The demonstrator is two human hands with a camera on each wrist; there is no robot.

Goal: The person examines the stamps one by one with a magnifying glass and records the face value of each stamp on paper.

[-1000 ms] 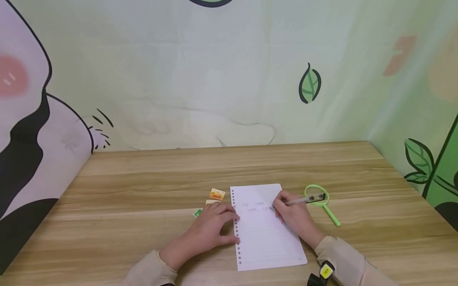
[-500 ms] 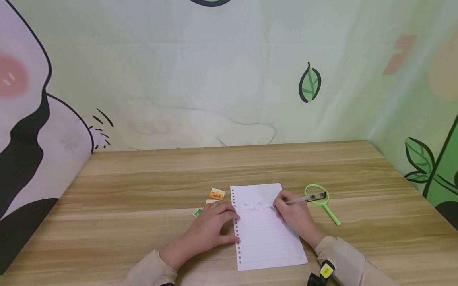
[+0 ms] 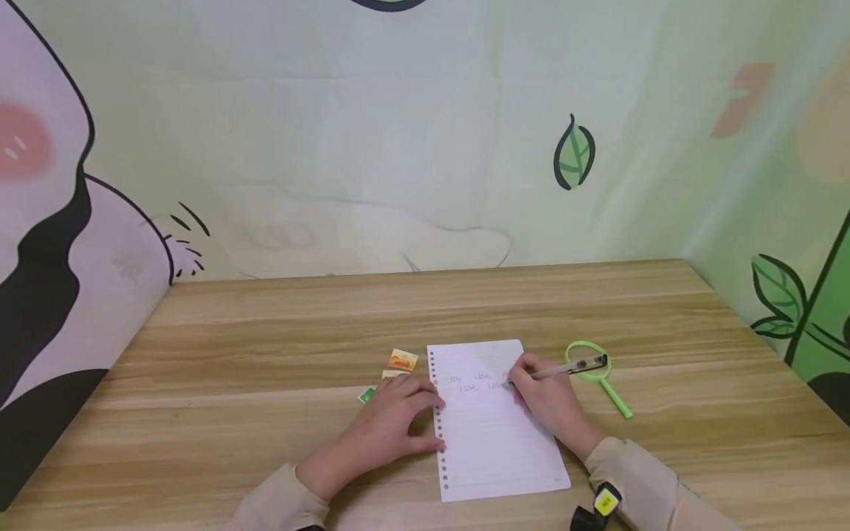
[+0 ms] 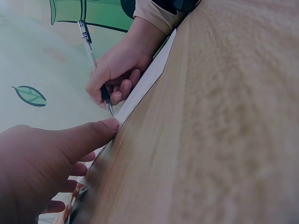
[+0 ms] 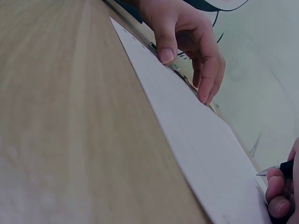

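Note:
A lined sheet of loose-leaf paper (image 3: 498,450) lies flat on the table, with punched holes down its left edge and two short handwritten lines near the top. My right hand (image 3: 547,394) pinches a clear pen with a black grip (image 3: 571,366), its tip at the end of the second line. In the left wrist view, the pen (image 4: 87,42) slants up from the paper. My left hand (image 3: 398,417) rests its thumb and fingertips on the holed edge, fingers spread and gently bent. Small stamp-like pieces, orange (image 3: 402,360) and green (image 3: 366,395), lie beside it, partly covered by that hand.
To the right of the paper, a green magnifying glass (image 3: 616,398) lies on the wooden table (image 3: 232,354), its lens partly behind the pen. A printed cloth backdrop (image 3: 398,147) stands along the table's back and sides.
The pen's tip has shifted very slightly to the right along the second line, and its rear end has tilted a little. My left hand and the paper stay in place.

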